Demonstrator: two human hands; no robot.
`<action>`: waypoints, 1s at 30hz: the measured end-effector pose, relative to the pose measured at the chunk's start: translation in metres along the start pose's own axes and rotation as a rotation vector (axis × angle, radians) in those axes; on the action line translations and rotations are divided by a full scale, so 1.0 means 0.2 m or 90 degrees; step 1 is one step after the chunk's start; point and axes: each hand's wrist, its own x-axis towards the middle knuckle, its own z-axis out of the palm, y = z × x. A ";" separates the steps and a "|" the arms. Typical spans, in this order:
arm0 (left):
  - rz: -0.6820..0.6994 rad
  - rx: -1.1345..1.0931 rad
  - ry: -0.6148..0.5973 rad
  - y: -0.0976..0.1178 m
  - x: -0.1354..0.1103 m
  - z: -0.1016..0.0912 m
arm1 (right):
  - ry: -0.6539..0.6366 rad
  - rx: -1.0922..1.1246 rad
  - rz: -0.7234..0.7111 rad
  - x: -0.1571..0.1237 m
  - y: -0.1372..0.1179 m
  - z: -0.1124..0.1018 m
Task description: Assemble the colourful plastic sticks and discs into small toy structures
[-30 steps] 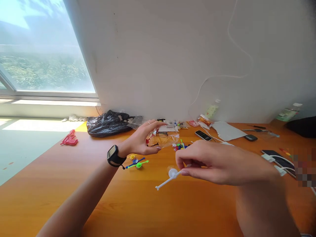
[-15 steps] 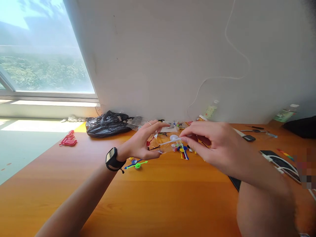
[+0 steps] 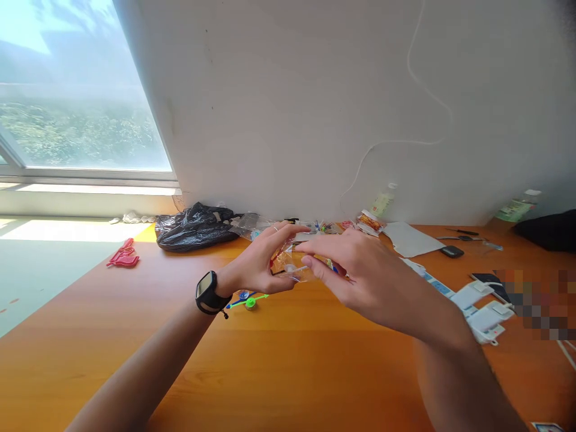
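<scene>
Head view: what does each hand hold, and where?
The left hand pinches a clear bag at its left end, thumb below, fingers above. The right hand touches the bag's right end; whether it grips the white stick is unclear.

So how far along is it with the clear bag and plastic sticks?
Done: some coloured pieces show inside the clear plastic bag in the left hand. In hand: the right hand pinches a white stick at the bag's mouth. Left: the blue and green sticks lie loose on the table.

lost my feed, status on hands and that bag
Left hand holds clear plastic bag. Right hand pinches white stick at its mouth. Spinning tops lie beneath, apart.
</scene>
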 end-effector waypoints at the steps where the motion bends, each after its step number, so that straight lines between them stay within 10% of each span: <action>1: -0.005 -0.001 0.018 -0.01 0.00 0.01 | 0.011 0.007 0.002 0.00 0.00 -0.01; 9: -0.133 -0.037 0.235 -0.09 0.00 0.16 | 0.017 0.027 0.025 0.06 0.08 0.08; 14: -0.171 -0.073 0.233 -0.10 -0.01 0.18 | -0.008 0.091 0.052 0.10 0.18 0.15; 23: -0.244 -0.443 0.336 -0.25 0.00 0.16 | 0.197 0.126 0.018 0.16 0.31 0.19; 30: -0.258 -0.404 0.294 -0.20 0.01 0.12 | 0.184 0.161 0.041 0.15 0.37 0.17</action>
